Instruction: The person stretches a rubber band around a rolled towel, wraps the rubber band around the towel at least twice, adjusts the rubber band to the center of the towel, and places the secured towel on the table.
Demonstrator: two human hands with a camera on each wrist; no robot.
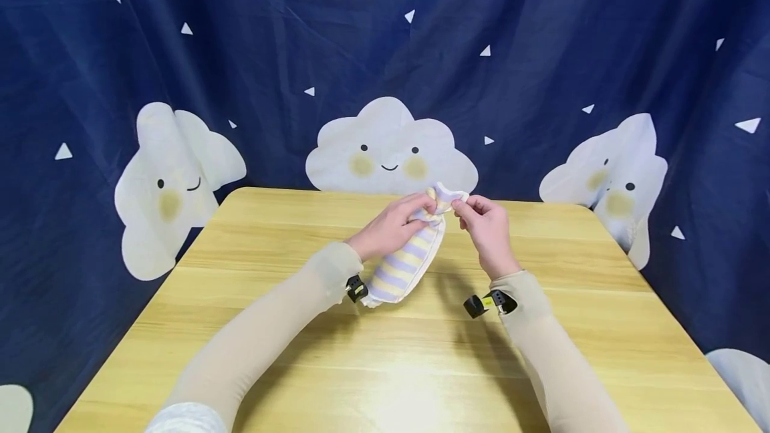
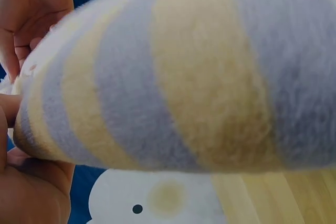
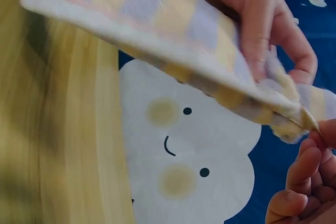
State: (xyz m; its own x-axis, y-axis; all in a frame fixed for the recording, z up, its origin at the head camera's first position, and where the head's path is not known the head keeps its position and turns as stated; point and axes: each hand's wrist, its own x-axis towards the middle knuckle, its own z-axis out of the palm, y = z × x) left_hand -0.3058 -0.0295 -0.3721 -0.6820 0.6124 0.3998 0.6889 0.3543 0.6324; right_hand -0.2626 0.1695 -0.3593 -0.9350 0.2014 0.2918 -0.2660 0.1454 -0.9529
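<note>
Lavender-and-yellow stripes cover what looks like a small fleecy towel (image 1: 397,272), and in the head view it hangs slantwise between 2 hands, near the middle of the far half of a wood-grain table (image 1: 252,246). It appears to be lifted off the tabletop. Its upper end is gathered. The left hand (image 1: 390,226) grips it below that end, thumb on 1 side and fingers on the other; the right hand (image 1: 488,227) pinches the top corner with thumb and forefinger. I judge the handling to be midway: the towel has been taken up and both grips are made, while letting go and setting it down are not yet done. Behind stands a navy curtain (image 1: 361,19) with a smiling cloud (image 1: 391,142).

From the left wrist, the striped body fills most of the picture, close and slightly blurred. The left hand holds the narrow end at the lower edge; the right hand shows above with bent fingers, its exact contact hard to make out.

From the right wrist, a white hem (image 3: 121,32) with pink stitching runs down to the corner, where the right fingertips are closed on it, the remaining fingers curled. Just beside, the left hand clasps the bunched cloth. How many layers it is folded into, I cannot tell.
</note>
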